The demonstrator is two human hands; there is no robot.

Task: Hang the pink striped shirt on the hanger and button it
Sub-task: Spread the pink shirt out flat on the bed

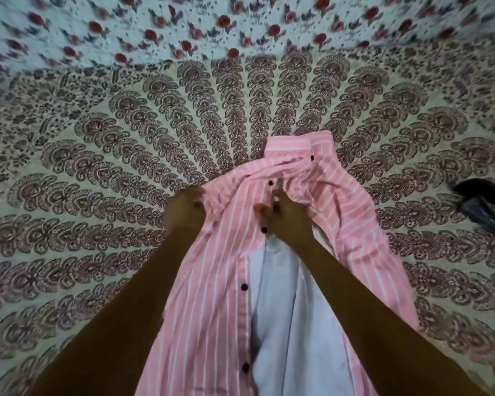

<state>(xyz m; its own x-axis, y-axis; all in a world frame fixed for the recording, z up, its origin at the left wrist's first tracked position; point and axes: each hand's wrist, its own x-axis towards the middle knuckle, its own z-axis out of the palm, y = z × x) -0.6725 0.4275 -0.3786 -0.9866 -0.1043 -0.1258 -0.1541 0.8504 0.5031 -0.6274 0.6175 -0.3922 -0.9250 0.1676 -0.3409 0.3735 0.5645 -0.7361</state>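
The pink striped shirt (212, 281) lies front up on the patterned bedspread, collar pointing away from me. Dark buttons run down its left placket, and the front is parted below the chest, showing the white inside. My left hand (185, 210) grips the shirt's left shoulder edge with curled fingers. My right hand (286, 215) rests on the chest near the upper buttons, its fingers pinching the fabric at the placket. No hanger can be seen; the shirt may cover it.
The bedspread (97, 167) with a brown peacock-feather print fills the view, and a floral cloth (240, 21) lies beyond it. A dark object (486, 207) sits at the right edge.
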